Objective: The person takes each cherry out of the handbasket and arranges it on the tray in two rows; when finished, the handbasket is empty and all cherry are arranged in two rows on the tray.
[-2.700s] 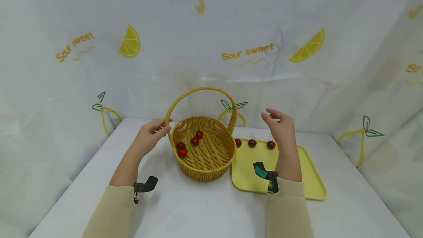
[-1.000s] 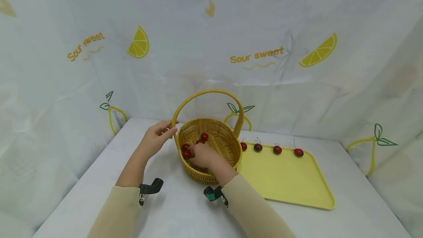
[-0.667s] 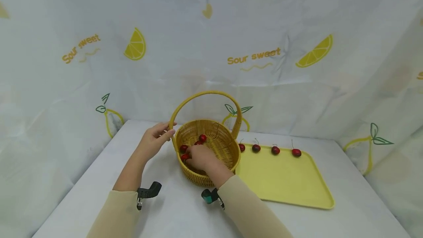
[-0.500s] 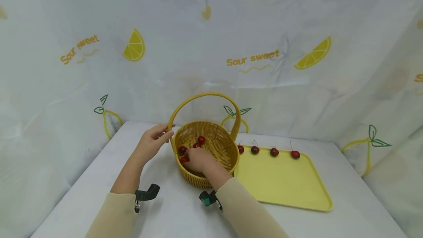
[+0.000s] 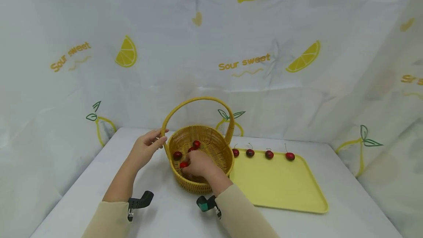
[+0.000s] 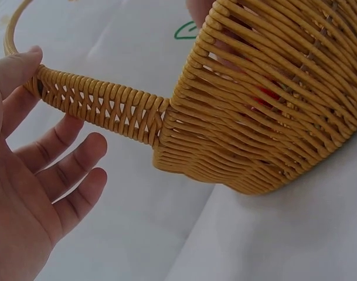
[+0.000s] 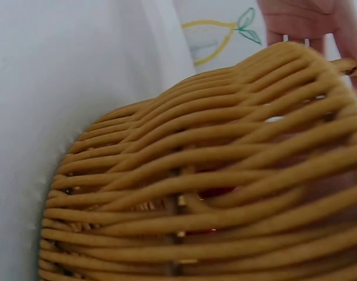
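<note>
The yellow wicker basket (image 5: pixel 198 188) stands on the table, its tall handle (image 6: pixel 102 105) arching above it. My left hand (image 5: pixel 145 150) pinches the handle's left side between thumb and index finger, the other fingers loosely bent. Inside the basket, my right hand (image 5: pixel 198 162) reaches over the front rim and pinches a red cherry (image 5: pixel 183 165) at its fingertips. Close by on the basket floor lie a darker cherry (image 5: pixel 177 155) and, farther back, another cherry (image 5: pixel 196 144), with one more partly covered by the hand. In the right wrist view, the wicker wall hides most of the right hand.
A yellow tray (image 5: pixel 281 183) sits directly right of the basket. Along its far edge several stemmed cherries stand in a row, the rightmost cherry (image 5: pixel 290 156) at the end. A white curtain (image 5: pixel 211 72) with lemon prints closes off the back and sides.
My right hand has gone from above the tray into the basket and taken hold of a cherry, shifting it slightly right. My left hand stays on the handle. The head view has tilted slightly.
</note>
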